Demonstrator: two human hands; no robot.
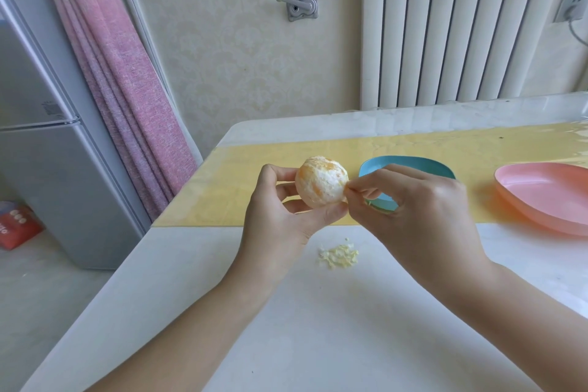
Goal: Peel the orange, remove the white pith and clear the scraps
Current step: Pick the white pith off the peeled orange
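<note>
A peeled orange (320, 182), mostly covered in white pith with orange flesh showing in patches, is held above the table. My left hand (280, 210) grips it from the left and below with curled fingers and thumb. My right hand (413, 204) pinches a bit of pith at the orange's right side with thumb and forefinger. A small heap of pale pith scraps (339, 255) lies on the white table (286, 328) just below the hands.
A blue plate (413, 165) sits behind my right hand on the yellow mat (254, 169). A pink plate (547, 191) stands at the right edge. A grey fridge (47, 153) and pink curtain (121, 73) are beyond the table's left edge.
</note>
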